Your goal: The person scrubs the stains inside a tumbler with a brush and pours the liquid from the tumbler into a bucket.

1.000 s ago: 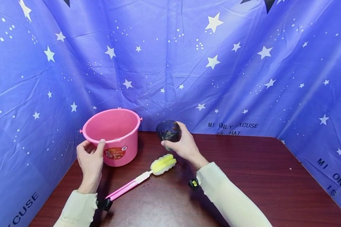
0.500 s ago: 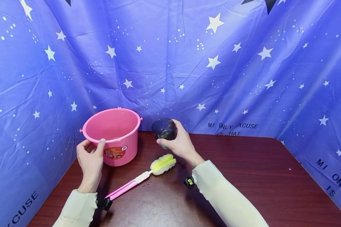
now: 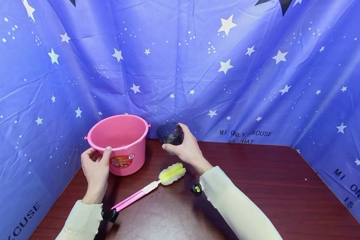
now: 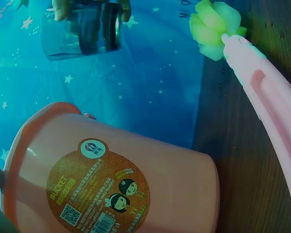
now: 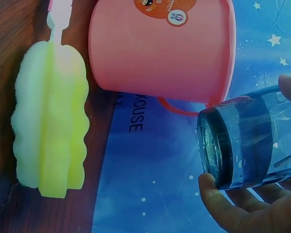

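A pink plastic bucket (image 3: 136,156) stands upright at the left of the table, a round orange label on its near wall. My left hand (image 3: 95,170) grips its near rim, thumb outside. Right of the bucket, my right hand (image 3: 189,148) holds a dark tinted drinking glass (image 3: 168,131) with fingers and thumb round its side. What looks like a little water shows inside the glass (image 5: 252,136) in the right wrist view. In front of both lies a bottle brush (image 3: 129,201) with a pink handle and a yellow-and-white sponge head (image 3: 171,174).
The brown wooden table (image 3: 258,190) carries small water drops near the sponge head. A blue cloth (image 3: 180,66) with white stars hangs round the back and sides. Each wrist wears a small black camera mount, the left one (image 3: 110,216) beside the brush handle's end.
My right hand has carried the glass left and slightly up, closer to the bucket. My left hand, the bucket and the brush stay in place.
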Motion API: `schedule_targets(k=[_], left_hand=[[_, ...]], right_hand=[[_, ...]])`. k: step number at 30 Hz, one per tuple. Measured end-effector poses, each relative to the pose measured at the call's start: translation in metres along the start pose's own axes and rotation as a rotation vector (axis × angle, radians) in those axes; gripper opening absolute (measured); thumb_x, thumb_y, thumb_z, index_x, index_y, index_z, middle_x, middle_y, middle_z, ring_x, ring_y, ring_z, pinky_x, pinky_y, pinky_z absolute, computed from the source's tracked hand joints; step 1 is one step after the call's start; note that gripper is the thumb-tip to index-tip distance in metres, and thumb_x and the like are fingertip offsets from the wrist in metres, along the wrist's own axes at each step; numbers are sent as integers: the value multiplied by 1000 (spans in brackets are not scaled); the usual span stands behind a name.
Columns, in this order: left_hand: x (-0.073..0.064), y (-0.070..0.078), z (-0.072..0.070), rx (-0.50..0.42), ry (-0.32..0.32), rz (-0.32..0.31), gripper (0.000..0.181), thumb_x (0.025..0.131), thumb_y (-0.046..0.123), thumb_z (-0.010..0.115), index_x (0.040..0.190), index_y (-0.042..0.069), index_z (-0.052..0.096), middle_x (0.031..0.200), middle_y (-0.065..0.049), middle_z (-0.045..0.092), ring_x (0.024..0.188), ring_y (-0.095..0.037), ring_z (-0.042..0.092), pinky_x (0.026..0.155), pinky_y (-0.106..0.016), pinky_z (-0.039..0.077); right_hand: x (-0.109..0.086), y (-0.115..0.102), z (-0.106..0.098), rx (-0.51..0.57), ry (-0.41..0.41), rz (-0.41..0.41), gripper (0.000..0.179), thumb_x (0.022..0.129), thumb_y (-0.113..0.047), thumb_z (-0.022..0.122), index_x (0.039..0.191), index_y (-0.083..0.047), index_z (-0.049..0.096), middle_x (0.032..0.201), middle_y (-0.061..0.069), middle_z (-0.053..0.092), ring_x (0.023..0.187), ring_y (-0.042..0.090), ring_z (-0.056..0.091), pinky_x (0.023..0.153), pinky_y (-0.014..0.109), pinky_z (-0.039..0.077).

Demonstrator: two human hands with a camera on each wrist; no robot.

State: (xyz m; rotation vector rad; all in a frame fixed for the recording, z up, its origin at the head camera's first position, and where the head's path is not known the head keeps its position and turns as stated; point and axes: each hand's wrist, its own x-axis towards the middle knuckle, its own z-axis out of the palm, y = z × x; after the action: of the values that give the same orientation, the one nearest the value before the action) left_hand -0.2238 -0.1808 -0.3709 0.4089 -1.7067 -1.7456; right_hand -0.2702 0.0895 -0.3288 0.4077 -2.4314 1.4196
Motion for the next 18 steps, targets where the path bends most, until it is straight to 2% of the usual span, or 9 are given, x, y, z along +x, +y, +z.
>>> schedule_targets(k=[11,18], left_hand=[[1,-2,-1,12,-17,-17,59,84,25,73,128,5,39,114,5,42,106,-17,49,97,-33,44],[-1,1,-1,7,-6,-10,57,84,24,73,126,4,40,113,4,43,108,-20,49,98,-33,42]], right_hand=[[4,-4,9,-7,-4,-35,83,63,-36,85,134,-19,45,121,-2,56,108,16,53,92,39,43],[6,-8,10,-5,-18,-22,84,64,-37,84,136,-20,44,123,0,56,109,17,54,92,40,43]])
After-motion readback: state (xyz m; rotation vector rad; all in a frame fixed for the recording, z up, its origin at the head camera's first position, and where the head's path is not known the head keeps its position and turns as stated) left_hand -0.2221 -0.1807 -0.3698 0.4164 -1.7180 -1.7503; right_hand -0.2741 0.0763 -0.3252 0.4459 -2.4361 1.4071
